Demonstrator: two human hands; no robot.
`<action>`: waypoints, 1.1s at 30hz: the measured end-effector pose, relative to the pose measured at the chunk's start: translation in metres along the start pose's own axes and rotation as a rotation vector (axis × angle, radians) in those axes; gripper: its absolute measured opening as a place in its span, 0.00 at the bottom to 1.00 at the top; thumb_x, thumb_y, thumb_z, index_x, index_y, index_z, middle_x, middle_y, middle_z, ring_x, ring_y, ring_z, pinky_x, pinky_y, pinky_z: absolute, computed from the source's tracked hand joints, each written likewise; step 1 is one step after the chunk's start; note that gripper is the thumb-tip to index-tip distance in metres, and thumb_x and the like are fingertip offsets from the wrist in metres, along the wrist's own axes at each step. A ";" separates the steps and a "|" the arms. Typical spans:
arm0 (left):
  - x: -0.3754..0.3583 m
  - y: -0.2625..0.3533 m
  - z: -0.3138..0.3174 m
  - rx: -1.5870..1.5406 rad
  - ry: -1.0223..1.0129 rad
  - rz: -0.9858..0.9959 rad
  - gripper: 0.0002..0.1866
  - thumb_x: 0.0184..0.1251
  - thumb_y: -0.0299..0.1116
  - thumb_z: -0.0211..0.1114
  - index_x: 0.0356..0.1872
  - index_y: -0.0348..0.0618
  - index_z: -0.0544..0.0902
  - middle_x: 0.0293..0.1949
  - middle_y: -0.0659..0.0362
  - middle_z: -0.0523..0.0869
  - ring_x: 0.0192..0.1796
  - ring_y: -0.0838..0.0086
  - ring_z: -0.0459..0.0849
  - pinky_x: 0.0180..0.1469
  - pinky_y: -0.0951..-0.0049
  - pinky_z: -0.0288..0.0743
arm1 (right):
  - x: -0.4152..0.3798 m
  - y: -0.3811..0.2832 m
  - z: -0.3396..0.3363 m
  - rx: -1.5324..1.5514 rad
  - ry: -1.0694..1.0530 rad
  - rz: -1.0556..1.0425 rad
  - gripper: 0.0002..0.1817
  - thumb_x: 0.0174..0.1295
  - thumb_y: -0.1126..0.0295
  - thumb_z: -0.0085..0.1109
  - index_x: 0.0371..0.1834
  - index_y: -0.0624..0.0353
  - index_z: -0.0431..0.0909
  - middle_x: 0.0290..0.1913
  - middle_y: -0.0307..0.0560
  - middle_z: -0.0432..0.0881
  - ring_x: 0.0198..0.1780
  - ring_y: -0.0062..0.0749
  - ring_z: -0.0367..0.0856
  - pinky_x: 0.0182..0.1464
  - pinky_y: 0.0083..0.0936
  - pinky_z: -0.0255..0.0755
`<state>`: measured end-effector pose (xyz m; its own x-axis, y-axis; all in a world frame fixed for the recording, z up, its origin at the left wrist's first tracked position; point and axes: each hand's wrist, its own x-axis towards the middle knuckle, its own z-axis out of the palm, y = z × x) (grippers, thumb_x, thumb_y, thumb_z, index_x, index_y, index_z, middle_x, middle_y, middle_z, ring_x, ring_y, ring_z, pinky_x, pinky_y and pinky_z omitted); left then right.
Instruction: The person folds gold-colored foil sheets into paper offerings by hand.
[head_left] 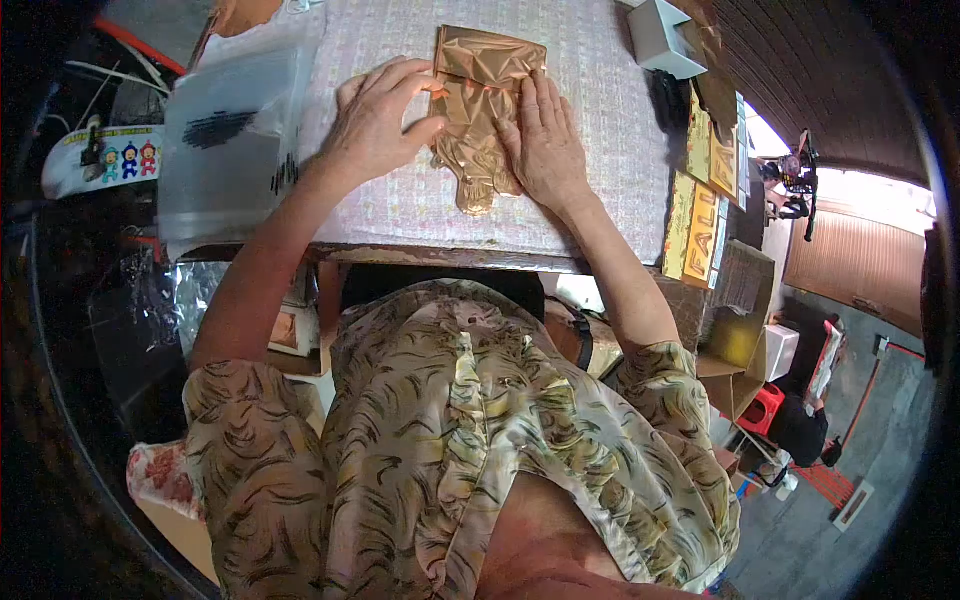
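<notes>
Several flat, clear plastic bags with black markings (215, 180) lie at nine o'clock from a crinkled, copper-coloured metallic foil piece (475, 112), at the edge of the surface, probably set there so the left arm can reach them. Nearer the foil, also at nine o'clock, the left hand (385, 115) rests on the pink-and-white checked cloth (380, 215), which seems to give the thin foil a soft, non-slip bed. Its thumb and index finger are parted in a wide C, their tips at the foil's left edge without pinching it; the other fingers are loosely bent. The foil lies between the hands, its smooth, square end towards twelve o'clock and its wrinkled, rounded end towards six. Towards three to four o'clock, the right hand (548, 145) lies palm down, its fingers straight and close together along the right edge, thumb apart and touching the wrinkled part; this flat contact looks meant to hold the foil steady. Further right stand a white, open box (665, 38) at two o'clock, a black object (667, 98) too unclear to name at three, and yellow printed cards lettered "FALL" (697, 228) at four, apparently kept aside to leave working room.
</notes>
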<state>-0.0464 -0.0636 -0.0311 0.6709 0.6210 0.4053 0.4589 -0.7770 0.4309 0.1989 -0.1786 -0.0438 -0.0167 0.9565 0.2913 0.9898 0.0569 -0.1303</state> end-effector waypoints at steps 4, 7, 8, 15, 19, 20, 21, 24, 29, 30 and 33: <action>0.000 0.002 -0.012 0.013 -0.042 0.033 0.25 0.67 0.44 0.73 0.64 0.53 0.82 0.71 0.58 0.78 0.74 0.62 0.75 0.75 0.50 0.58 | -0.001 0.000 0.000 -0.009 0.010 -0.001 0.39 0.82 0.49 0.45 0.82 0.72 0.55 0.83 0.69 0.58 0.84 0.57 0.56 0.85 0.47 0.50; -0.002 -0.011 -0.013 -0.097 -0.037 -0.043 0.19 0.68 0.43 0.72 0.57 0.51 0.86 0.71 0.56 0.78 0.74 0.59 0.76 0.74 0.49 0.61 | -0.001 -0.001 0.001 -0.005 0.012 0.009 0.39 0.82 0.49 0.44 0.82 0.72 0.55 0.83 0.68 0.57 0.84 0.57 0.56 0.85 0.47 0.49; -0.005 -0.014 -0.012 -0.108 -0.041 -0.102 0.15 0.68 0.42 0.72 0.51 0.50 0.88 0.70 0.55 0.79 0.73 0.58 0.76 0.74 0.49 0.62 | -0.002 0.000 0.001 -0.003 0.010 0.014 0.39 0.82 0.49 0.44 0.82 0.72 0.55 0.83 0.68 0.57 0.84 0.57 0.56 0.85 0.47 0.49; -0.008 0.012 0.003 0.019 0.103 -0.179 0.09 0.68 0.39 0.70 0.33 0.47 0.92 0.71 0.55 0.80 0.77 0.53 0.71 0.75 0.44 0.59 | -0.002 -0.001 0.001 0.019 0.003 0.017 0.40 0.82 0.48 0.45 0.83 0.71 0.54 0.83 0.68 0.57 0.85 0.57 0.55 0.85 0.47 0.48; -0.012 0.016 0.006 0.011 0.090 -0.248 0.10 0.66 0.41 0.71 0.31 0.48 0.92 0.75 0.57 0.77 0.79 0.52 0.67 0.76 0.40 0.55 | -0.001 -0.002 -0.001 0.033 0.005 0.024 0.40 0.82 0.49 0.45 0.83 0.71 0.54 0.83 0.68 0.57 0.85 0.57 0.54 0.85 0.47 0.48; -0.013 0.018 0.006 0.025 0.058 -0.285 0.11 0.65 0.43 0.72 0.30 0.49 0.93 0.76 0.57 0.76 0.80 0.52 0.66 0.77 0.39 0.53 | -0.001 -0.002 -0.001 0.036 0.006 0.027 0.40 0.82 0.49 0.45 0.83 0.71 0.54 0.83 0.68 0.57 0.85 0.57 0.54 0.85 0.47 0.48; -0.014 0.020 0.005 0.039 0.028 -0.322 0.11 0.65 0.44 0.73 0.30 0.50 0.93 0.77 0.58 0.75 0.80 0.52 0.65 0.77 0.39 0.50 | -0.002 -0.002 0.000 0.035 0.003 0.029 0.40 0.82 0.49 0.45 0.83 0.71 0.54 0.83 0.68 0.57 0.85 0.57 0.54 0.85 0.47 0.47; -0.014 0.023 0.006 0.014 0.035 -0.341 0.11 0.64 0.45 0.74 0.30 0.51 0.94 0.77 0.58 0.75 0.81 0.52 0.63 0.78 0.39 0.48 | -0.001 -0.001 0.001 0.030 -0.004 0.035 0.40 0.82 0.49 0.45 0.83 0.71 0.54 0.84 0.68 0.57 0.85 0.57 0.54 0.85 0.47 0.47; -0.015 0.027 0.009 0.020 0.046 -0.376 0.11 0.60 0.47 0.78 0.29 0.52 0.94 0.77 0.58 0.75 0.81 0.53 0.63 0.78 0.40 0.47 | -0.002 -0.002 0.001 0.023 0.010 0.029 0.39 0.82 0.48 0.45 0.82 0.71 0.55 0.84 0.67 0.57 0.85 0.57 0.54 0.85 0.47 0.47; -0.014 0.028 0.009 0.011 0.046 -0.390 0.12 0.59 0.47 0.79 0.28 0.51 0.94 0.77 0.58 0.75 0.81 0.53 0.63 0.78 0.40 0.47 | -0.002 -0.002 0.001 0.015 0.007 0.029 0.39 0.82 0.48 0.45 0.82 0.71 0.55 0.84 0.67 0.57 0.85 0.56 0.54 0.85 0.47 0.47; -0.015 0.028 0.009 0.027 0.043 -0.387 0.13 0.56 0.48 0.80 0.29 0.51 0.94 0.77 0.57 0.75 0.81 0.54 0.63 0.78 0.41 0.48 | -0.001 -0.002 0.001 0.008 0.003 0.028 0.39 0.82 0.48 0.45 0.82 0.71 0.55 0.84 0.67 0.57 0.85 0.56 0.54 0.85 0.47 0.48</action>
<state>-0.0385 -0.0956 -0.0324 0.4203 0.8722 0.2503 0.6892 -0.4863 0.5372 0.1972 -0.1796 -0.0452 0.0117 0.9568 0.2906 0.9887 0.0324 -0.1465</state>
